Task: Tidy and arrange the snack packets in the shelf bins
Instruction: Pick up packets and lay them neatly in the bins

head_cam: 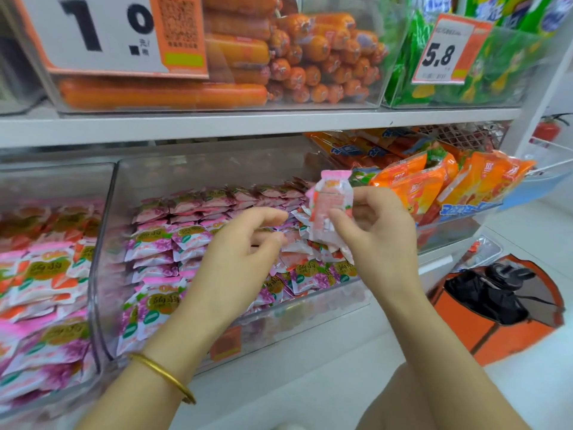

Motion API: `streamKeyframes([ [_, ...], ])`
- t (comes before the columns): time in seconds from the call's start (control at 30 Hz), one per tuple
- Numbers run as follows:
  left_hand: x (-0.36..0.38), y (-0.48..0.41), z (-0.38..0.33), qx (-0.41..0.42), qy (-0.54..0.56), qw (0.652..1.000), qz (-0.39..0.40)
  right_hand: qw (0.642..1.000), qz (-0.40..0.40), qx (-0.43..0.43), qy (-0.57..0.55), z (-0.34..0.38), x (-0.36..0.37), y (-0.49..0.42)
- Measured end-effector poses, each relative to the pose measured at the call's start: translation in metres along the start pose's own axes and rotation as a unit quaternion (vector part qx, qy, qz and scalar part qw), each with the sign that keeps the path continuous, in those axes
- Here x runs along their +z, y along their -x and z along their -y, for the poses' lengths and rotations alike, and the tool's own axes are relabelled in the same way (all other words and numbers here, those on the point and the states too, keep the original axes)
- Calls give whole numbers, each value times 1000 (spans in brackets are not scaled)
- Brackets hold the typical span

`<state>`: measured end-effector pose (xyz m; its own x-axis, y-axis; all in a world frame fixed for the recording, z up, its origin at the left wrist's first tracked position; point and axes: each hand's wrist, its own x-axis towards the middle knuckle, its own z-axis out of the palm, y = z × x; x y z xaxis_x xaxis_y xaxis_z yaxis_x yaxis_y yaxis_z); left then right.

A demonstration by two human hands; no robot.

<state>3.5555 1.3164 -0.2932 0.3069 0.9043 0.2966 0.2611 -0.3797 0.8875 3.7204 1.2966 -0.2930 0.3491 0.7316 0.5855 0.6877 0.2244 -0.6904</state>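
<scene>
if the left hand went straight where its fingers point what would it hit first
Likely the packet in the right hand; depth is unclear, so the left hand might pass below it.

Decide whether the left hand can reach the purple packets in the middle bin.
Probably yes: the left hand is right over the purple packets, and the open-topped bin leaves nothing between them.

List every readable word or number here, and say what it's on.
"1.0": big price sign on the sausage bin.
"5.8": price tag on the green packet bin.
Small print on both, and all packet labels: too blurred to read.
</scene>
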Motion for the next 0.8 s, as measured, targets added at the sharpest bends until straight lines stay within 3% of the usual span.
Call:
streamKeyframes([
  [0.13,3,5,-8,-42,199,978,55,989,95,-18,-111,21,19,12],
  [0.27,-9,3,0,-88,277,957,19,954,194,10,-227,30,30,14],
  [0.37,-23,6,2,-91,283,955,0,938,201,60,-277,38,35,12],
  [0.47,-33,12,0,-87,266,960,4,952,162,99,-239,48,43,11],
  [0.53,-42,16,-1,-85,254,964,-5,947,183,134,-228,52,46,12],
  [0.63,-57,23,-3,-59,213,975,-32,887,268,146,-346,59,50,13],
  [0.8,-88,42,-8,-57,179,979,-81,800,326,180,-470,81,71,14],
])
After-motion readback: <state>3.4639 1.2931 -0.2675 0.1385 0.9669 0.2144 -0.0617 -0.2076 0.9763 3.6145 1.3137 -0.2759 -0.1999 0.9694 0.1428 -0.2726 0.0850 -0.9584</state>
